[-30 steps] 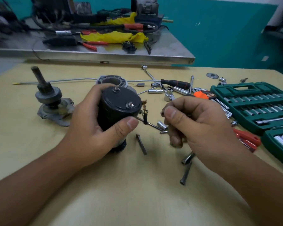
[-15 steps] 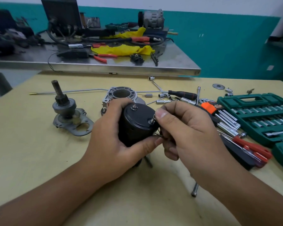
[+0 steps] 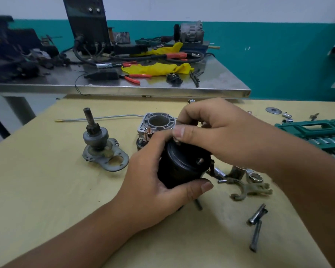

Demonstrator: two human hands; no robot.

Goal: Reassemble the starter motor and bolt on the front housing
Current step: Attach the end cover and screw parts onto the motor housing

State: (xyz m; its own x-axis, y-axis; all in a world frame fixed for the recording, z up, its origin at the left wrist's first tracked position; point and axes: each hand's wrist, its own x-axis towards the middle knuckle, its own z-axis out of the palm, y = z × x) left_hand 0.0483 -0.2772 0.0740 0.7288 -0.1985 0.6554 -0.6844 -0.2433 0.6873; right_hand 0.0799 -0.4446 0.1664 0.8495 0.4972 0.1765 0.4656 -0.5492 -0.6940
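Nearest, the left hand (image 3: 159, 182) wraps its fingers round the black motor body (image 3: 184, 167) above the table (image 3: 46, 190), while the right hand (image 3: 217, 136), a moment ago beside it, now pinches at its far rim, probably seating a small fastener, with the front housing (image 3: 159, 122) unfitted behind.

bare forearms (image 3: 97, 225), short fingernails (image 3: 179, 131)
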